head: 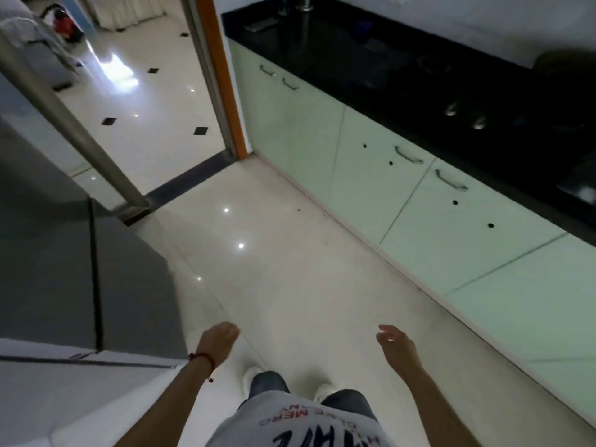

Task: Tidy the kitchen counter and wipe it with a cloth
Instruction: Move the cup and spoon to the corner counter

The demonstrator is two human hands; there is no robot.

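Two hands empty | left hand (219, 338) loosely curled, right hand (395, 341) fingers apart, both well short of black counter (371, 75) | no cloth visible | counter likely hard, slick; cloth probably soft, light: bunch in palm.

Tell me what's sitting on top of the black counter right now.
The black counter is dark and blurred. A flat grey item lies near its far end, by a metal post, with two shiny stove knobs nearer. No cloth is discernible; anything else is lost in shadow.
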